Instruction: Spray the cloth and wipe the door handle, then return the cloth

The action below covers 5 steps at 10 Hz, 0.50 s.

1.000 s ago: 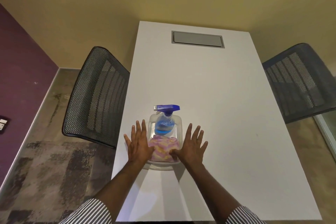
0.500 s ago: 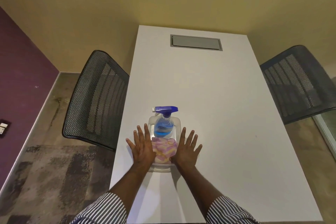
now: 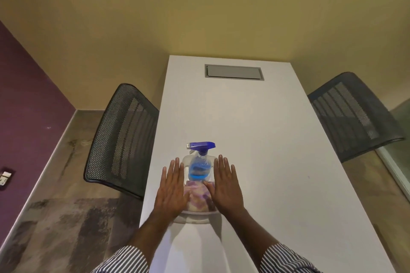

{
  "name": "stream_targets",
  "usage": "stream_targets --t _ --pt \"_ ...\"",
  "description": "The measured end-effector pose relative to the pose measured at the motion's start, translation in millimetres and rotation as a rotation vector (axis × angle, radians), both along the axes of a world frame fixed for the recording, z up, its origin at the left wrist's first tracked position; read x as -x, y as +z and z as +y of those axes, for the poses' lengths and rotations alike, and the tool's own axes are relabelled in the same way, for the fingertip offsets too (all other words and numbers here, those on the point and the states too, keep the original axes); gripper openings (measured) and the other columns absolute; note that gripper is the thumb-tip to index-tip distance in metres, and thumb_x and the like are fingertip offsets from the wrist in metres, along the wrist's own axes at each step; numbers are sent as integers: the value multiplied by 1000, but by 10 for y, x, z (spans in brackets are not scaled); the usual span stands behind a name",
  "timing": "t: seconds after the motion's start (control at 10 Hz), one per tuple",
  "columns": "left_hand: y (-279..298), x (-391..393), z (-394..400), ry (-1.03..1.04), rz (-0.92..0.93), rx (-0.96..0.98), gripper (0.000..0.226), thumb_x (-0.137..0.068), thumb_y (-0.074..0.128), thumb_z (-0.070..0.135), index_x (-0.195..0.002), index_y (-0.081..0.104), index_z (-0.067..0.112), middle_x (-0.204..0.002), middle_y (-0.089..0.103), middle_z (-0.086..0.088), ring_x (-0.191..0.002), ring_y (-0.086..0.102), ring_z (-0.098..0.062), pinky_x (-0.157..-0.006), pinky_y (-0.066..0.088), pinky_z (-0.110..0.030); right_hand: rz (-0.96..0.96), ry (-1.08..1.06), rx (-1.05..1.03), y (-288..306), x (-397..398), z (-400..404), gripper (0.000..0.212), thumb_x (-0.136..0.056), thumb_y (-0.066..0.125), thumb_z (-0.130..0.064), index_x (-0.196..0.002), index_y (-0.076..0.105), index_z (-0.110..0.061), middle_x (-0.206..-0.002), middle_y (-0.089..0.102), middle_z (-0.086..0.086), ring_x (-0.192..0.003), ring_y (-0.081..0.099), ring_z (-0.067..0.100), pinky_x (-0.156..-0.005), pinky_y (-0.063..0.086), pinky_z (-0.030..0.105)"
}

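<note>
On the table (image 3: 255,139), left hand (image 3: 172,188) and right hand (image 3: 225,186) flank the cloth (image 3: 198,195); each grip released.

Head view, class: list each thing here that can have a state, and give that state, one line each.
Spray bottle: upright in the clear tub, part full of blue liquid.
Cloth: bunched in the tub, not picked up.
Clear tub: uncovered, on the table.
Left hand: flat, fingers straight.
Right hand: flat, fingers straight.
Table hatch: closed.
</note>
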<state>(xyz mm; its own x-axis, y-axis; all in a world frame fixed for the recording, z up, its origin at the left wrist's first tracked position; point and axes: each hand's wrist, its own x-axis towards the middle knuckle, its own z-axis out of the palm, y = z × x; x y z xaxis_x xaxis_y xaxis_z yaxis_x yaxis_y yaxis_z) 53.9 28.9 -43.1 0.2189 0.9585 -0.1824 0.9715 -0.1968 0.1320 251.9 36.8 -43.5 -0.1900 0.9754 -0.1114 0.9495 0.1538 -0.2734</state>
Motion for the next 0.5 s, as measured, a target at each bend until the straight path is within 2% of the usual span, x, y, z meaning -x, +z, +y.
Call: stream_targets --t 0.1,0.2,0.3,0.4,0.5 --pt "56 13 -22 -3 53 -24 108 -93 -22 70 -162 31 5 -167 22 -23 -153 28 -44 -126 26 -60 30 -10 31 9 31 -6 83 -95 -1 -69 -160 -14 -19 -167 -25 -1 -156 -22 15 -123 -23 29" --pt "43 46 19 36 94 22 122 -73 -44 70 -165 7 8 -172 -3 -20 -159 2 -41 -130 10 -57 122 1 55 -8 103 -49 80 -100 19 -65 -159 -16 -24 -164 -30 -7 -151 -28 6 -120 -26 22" --pt "23 43 97 65 173 84 112 -71 -45 66 -162 -18 8 -168 -28 -19 -157 -20 -40 -130 -7 -55 148 -20 62 11 112 -98 80 -96 9 -72 -156 -18 -27 -163 -30 -9 -152 -26 6 -121 -25 22" --pt "33 63 242 100 189 49 90 -92 -12 70 -158 -26 9 -166 -33 -17 -157 -22 -39 -128 -13 -54 91 -93 62 11 12 -45 74 -101 2 -64 -161 -12 -22 -162 -28 -7 -157 -18 12 -117 -28 19" --pt "65 76 352 88 176 -74 79 -107 19 51 -162 -15 7 -164 -32 -18 -157 -18 -41 -129 -9 -54 9 -119 -14 1 -104 24 64 -109 8 -46 -163 -2 -13 -163 -23 -1 -160 -7 19 -116 -28 22"
